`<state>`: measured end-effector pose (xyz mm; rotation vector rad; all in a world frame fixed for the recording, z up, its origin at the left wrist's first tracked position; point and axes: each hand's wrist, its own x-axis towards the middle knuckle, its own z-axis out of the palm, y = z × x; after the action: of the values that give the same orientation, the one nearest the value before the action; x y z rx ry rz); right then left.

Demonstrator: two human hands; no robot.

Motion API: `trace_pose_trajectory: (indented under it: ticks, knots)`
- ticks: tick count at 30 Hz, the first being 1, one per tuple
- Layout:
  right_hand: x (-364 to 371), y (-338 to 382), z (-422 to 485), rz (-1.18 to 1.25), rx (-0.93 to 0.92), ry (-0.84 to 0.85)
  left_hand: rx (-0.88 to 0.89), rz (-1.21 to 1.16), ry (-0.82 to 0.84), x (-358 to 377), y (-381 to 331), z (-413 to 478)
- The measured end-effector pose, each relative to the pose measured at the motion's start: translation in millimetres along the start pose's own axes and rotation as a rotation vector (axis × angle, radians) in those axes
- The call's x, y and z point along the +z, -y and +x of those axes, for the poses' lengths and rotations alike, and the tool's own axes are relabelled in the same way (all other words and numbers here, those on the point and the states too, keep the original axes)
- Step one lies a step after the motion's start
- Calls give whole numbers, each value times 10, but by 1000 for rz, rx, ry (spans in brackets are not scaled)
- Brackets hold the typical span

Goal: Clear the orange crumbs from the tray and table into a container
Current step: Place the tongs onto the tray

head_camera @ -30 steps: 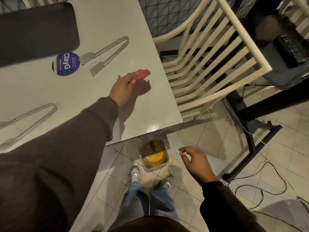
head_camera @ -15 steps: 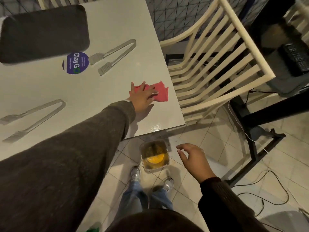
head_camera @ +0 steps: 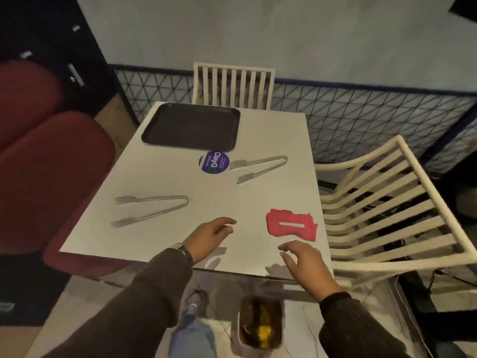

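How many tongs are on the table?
2. One pair of tongs lies beside the sticker, near the tray. The other lies on the table's left side, ahead of the left hand. None seem hidden.

My left hand (head_camera: 209, 235) and my right hand (head_camera: 302, 259) hang over the near side of the desk (head_camera: 258, 197), fingers loose. A red cloth (head_camera: 291, 226) lies flat near my right hand. The dark tray (head_camera: 191, 127) sits at the far end. A container (head_camera: 259, 324) with something orange in it stands on the floor.
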<state>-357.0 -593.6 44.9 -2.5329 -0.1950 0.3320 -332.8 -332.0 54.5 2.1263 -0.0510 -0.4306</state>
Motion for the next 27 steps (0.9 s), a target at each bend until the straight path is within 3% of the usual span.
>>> trace_pose_trajectory:
  ticks: [5,15,20,27]
  knots:
    - [209,557,536,30,-36,-17,-52,-188,-116,-685,371,-21]
    - [1151,1607,1670,39,24,86,-235,-386,-158,-2092,1466,516]
    - [1588,2061,2104,-66,-78,176,-263,-340,-118,-2568,1937,701]
    - [1953,2421,2463,-236,-290,301,-290,-412,-218,-2810,2375,749]
